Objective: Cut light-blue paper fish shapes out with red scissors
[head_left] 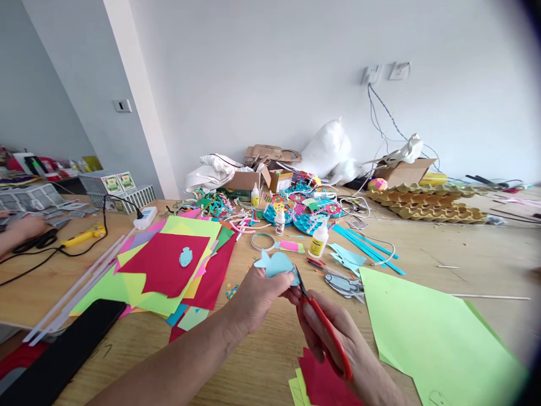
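Observation:
Pinched between thumb and fingers of my left hand (257, 296) is a light blue paper fish (276, 263), its tail toward the left. My right hand (338, 327) grips red-handled scissors (327, 330), and their blades reach the fish's right edge. Below my right hand lie red paper (323, 380) and some yellow pieces. Just right of the hands rests a grey-blue fish cutout (343, 286) with dark drawn lines. Another small light blue fish cutout (185, 257) lies on the red sheet (164, 262) to the left.
Stacked coloured paper (101, 290) covers the left side, near a black phone-like slab (71, 349). A large light green sheet (431, 327) lies right. Glue bottles (318, 239), a tape roll (262, 242) and craft clutter stand behind. A co-worker's hand (25, 231) shows far left.

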The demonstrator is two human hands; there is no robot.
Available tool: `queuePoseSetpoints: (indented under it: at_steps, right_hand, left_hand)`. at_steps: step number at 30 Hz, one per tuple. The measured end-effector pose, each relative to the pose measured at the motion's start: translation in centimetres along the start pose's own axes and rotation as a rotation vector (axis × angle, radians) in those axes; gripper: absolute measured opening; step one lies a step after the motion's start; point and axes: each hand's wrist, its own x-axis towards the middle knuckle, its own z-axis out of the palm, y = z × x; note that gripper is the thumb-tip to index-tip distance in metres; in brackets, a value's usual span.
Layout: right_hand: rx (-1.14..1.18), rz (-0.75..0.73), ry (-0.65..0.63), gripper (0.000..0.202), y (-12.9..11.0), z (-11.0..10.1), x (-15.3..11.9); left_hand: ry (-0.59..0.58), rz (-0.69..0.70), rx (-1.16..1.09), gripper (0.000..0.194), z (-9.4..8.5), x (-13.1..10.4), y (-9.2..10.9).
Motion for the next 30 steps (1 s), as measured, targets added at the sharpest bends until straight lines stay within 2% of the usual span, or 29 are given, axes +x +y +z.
queuePoseSetpoints:
  at_steps: [7,16,23,30]
  right_hand:
    - [-0.014,-0.009,0.064,0.051,0.64,0.0,0.22]
    - [-0.018,-0.06,-0.017,0.045,0.33,-0.49,0.0]
    - [-0.044,-0.031,-0.01,0.039,0.27,-0.22,-0.07]
    - [0.01,0.016,0.028,0.046,0.2,-0.1,-0.2]
  left_hand:
    - [-0.003,0.014,-0.005,0.014,-0.14,-0.04,0.04]
    - [-0.041,0.001,-0.021,0.016,-0.33,-0.05,0.27]
    - [-0.042,0.0,-0.025,0.016,-0.35,0.03,-0.01]
    - [-0.021,-0.011,-0.022,0.015,-0.08,-0.08,0.25]
